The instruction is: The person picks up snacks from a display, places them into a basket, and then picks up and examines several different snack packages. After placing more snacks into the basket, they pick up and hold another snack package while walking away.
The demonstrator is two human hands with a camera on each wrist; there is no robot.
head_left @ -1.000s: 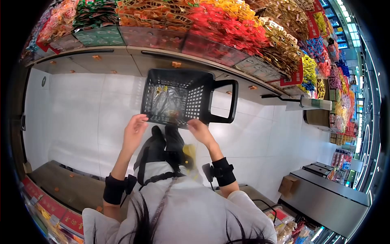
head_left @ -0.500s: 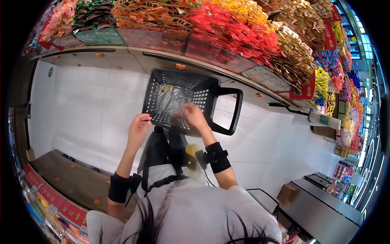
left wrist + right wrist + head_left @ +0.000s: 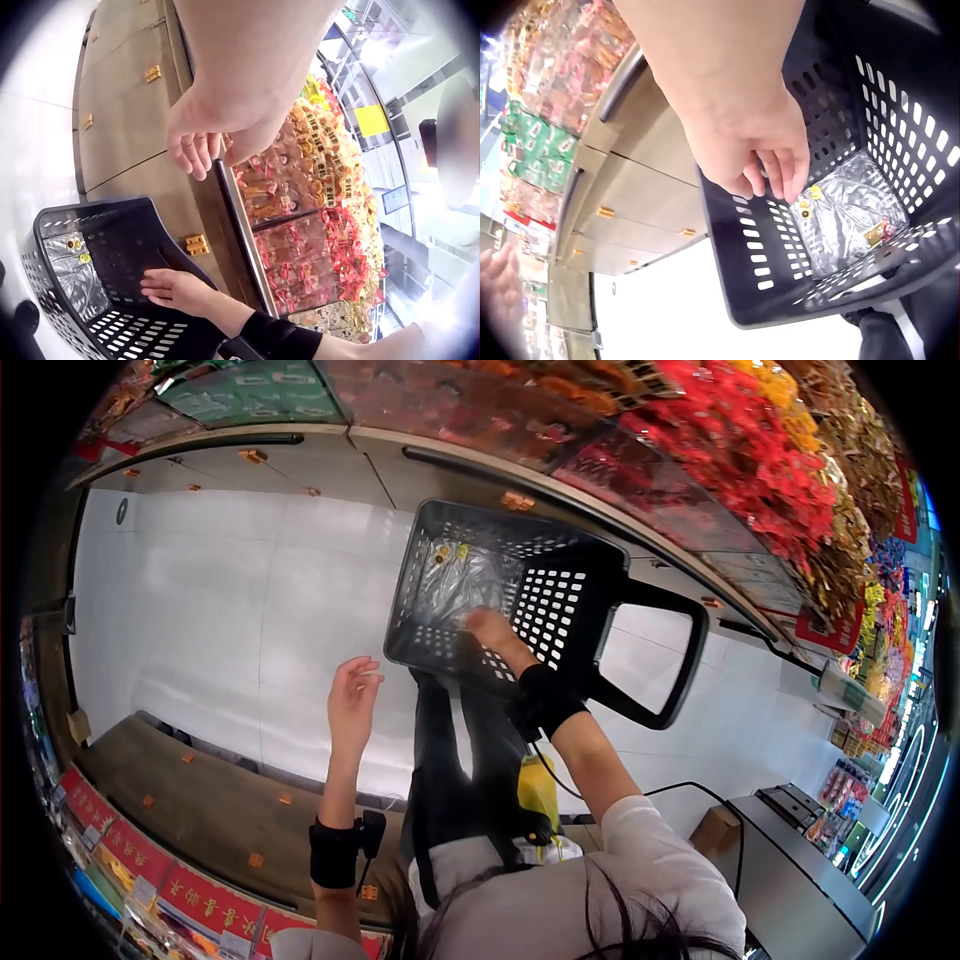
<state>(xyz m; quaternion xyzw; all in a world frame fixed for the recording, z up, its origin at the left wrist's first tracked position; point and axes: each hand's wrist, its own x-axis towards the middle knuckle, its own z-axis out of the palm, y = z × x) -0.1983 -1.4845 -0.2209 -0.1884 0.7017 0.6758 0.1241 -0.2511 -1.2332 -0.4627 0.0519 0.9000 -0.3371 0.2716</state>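
Observation:
A black shopping basket [image 3: 560, 600] with slotted walls and a large loop handle stands in front of the person's legs. On its bottom lies a clear plastic bag [image 3: 847, 210], with small yellow round pieces [image 3: 815, 193] at one edge and a small red and gold packet [image 3: 876, 234] near another. My right hand [image 3: 490, 628] reaches in over the basket, above the bag, its fingers loosely bent around nothing visible. Outside the basket, to its left in the head view, my left hand [image 3: 352, 700] hangs in the air with relaxed fingers and nothing in them.
Sloped bins of red candy packets [image 3: 740, 450] run along the counter behind the basket. A low brown ledge [image 3: 220, 790] lies at the lower left. At the lower right stands a grey metal counter [image 3: 800, 870]. A yellow bag [image 3: 537, 790] hangs by the person's legs.
The right hand has gone from the basket's near rim to inside it. The left hand has come away from the rim. The view has turned, and the basket appears larger and farther right.

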